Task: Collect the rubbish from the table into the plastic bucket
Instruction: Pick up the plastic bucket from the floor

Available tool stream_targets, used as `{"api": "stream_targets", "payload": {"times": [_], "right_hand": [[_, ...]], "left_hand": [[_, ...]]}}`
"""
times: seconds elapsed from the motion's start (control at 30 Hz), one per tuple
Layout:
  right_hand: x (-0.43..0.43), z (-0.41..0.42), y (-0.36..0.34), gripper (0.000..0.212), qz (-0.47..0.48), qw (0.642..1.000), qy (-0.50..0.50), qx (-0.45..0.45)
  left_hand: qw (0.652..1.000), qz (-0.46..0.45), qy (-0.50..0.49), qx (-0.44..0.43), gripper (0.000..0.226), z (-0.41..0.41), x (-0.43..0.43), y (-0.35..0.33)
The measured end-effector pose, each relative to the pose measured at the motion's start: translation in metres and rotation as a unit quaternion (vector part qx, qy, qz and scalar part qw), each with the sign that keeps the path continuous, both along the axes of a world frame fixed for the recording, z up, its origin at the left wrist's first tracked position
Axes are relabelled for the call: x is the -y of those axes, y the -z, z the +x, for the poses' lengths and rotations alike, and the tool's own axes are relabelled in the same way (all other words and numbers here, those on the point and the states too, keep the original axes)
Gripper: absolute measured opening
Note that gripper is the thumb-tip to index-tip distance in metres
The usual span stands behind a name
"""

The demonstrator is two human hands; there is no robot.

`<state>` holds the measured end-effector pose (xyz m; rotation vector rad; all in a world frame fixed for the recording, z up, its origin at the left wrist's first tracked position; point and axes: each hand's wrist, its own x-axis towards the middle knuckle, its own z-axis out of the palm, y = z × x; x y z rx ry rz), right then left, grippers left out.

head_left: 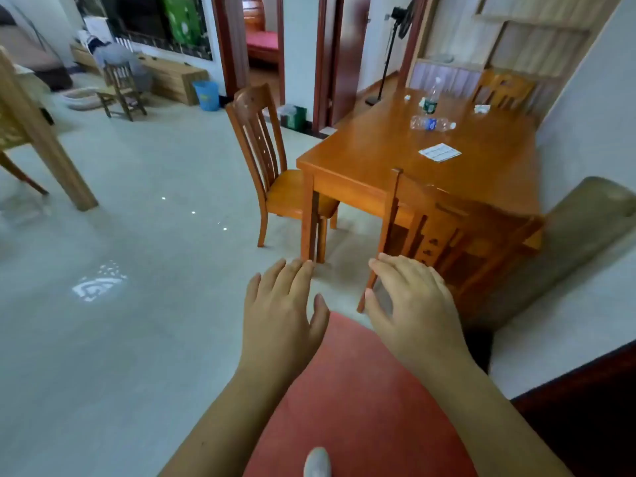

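both hands, left hand (280, 304) and right hand (414, 301), hang open and empty at lower centre, since the table (364, 156) rubbish and blue bucket (205, 94) sit far off.

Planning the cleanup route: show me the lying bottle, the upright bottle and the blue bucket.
lying bottle (432, 124): head view, its blue label.
upright bottle (430, 101): head view, its dark label.
blue bucket (205, 95): head view, front wall.

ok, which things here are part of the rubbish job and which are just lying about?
Job:
- lying bottle
- upright bottle
- paper sheet
- crumpled scraps
- table
- blue bucket, likely the target
- left hand and right hand, both empty

Lying about:
- chairs
- standing fan
- green box
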<state>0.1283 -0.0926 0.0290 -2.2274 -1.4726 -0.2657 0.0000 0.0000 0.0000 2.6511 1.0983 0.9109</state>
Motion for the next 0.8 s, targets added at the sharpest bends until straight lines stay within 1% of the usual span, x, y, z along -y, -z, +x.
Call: {"api": "stream_targets", "payload": {"times": [0.1, 0.27, 0.33, 0.47, 0.6, 0.7, 0.8], "right_hand": [[-0.050, 0.011, 0.022, 0.037, 0.007, 1.000, -0.011, -0.011], [-0.150, 0.046, 0.067, 0.036, -0.012, 0.999, -0.015, -0.045], [-0.188, 0.062, 0.083, 0.035, -0.015, 0.998, -0.010, -0.058], [-0.255, 0.094, 0.123, 0.034, -0.034, 0.997, -0.002, -0.068], [-0.311, 0.113, 0.181, 0.037, -0.070, 0.993, -0.003, -0.090], [-0.341, 0.118, 0.238, 0.029, -0.093, 0.989, 0.005, -0.116], [-0.365, 0.121, 0.304, 0.032, -0.110, 0.984, 0.015, -0.138]], "left_hand": [[1.000, -0.012, -0.022, 0.003, 0.041, 0.006, -0.045, 0.022], [0.997, -0.051, -0.037, -0.035, 0.040, 0.036, -0.138, 0.064], [0.994, -0.080, -0.041, -0.057, 0.039, 0.052, -0.176, 0.081], [0.988, -0.121, -0.051, -0.080, 0.038, 0.085, -0.244, 0.126], [0.980, -0.165, -0.060, -0.097, 0.038, 0.100, -0.297, 0.189], [0.972, -0.191, -0.059, -0.121, 0.038, 0.104, -0.325, 0.245], [0.964, -0.219, -0.069, -0.135, 0.038, 0.107, -0.348, 0.311]]}}
